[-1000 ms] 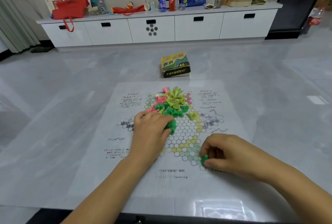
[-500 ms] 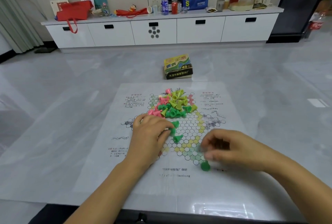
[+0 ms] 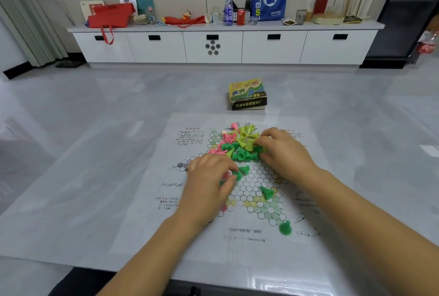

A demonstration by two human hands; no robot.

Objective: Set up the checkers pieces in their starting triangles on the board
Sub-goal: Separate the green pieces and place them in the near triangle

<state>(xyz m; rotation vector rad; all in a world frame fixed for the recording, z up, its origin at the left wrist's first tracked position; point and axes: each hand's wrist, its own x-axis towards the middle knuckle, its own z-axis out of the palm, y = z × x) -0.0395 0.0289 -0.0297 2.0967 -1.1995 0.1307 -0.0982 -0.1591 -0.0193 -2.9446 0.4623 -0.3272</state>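
Observation:
A paper checkers board [image 3: 247,243] lies flat on the grey table. A heap of green, pink and yellow-green cone pieces [image 3: 237,143] covers its far part. One green piece [image 3: 285,228] stands at the near tip of the star. Another green piece [image 3: 267,192] lies tipped over on the board's middle cells. My left hand [image 3: 209,184] rests on the board's left side, fingers curled around green pieces at its fingertips. My right hand [image 3: 285,150] reaches into the right side of the heap, its fingertips closing on a green piece there.
A small yellow and green game box [image 3: 247,94] stands just beyond the board. A long white cabinet [image 3: 223,46] with bags, bottles and cans on top lines the far wall. The table's near edge [image 3: 166,279] runs below my forearms.
My right hand left the green piece standing at the near tip and moved up to the heap. My left hand stayed by the loose green pieces. The view tilted slightly.

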